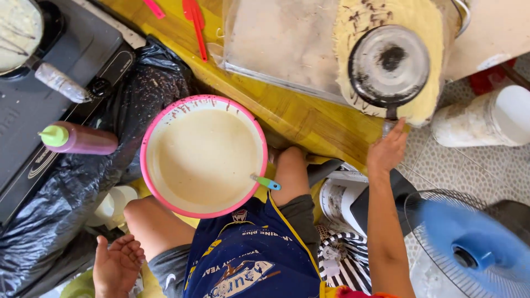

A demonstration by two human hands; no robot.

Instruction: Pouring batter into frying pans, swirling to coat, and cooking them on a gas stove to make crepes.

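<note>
My right hand [388, 150] grips the handle of a small round pan [390, 65], held upside down over a thin yellow crepe [420, 22] that lies on a clear plastic sheet [279, 41]. My left hand [117, 266] rests open and low beside my left knee, holding nothing. A pink-rimmed bowl [144, 144] full of pale batter sits between my knees, and a utensil with a green and blue handle [267, 182] leans on its right rim.
A dark stove [61, 52] with another pan stands at the upper left on black plastic sheeting [58, 204]. A purple squeeze bottle with a green cap [80, 138] lies there. A red spatula [195, 23] rests on the yellow wooden table. A blue fan [469, 245] spins at the lower right; a white jar [486, 118] stands nearby.
</note>
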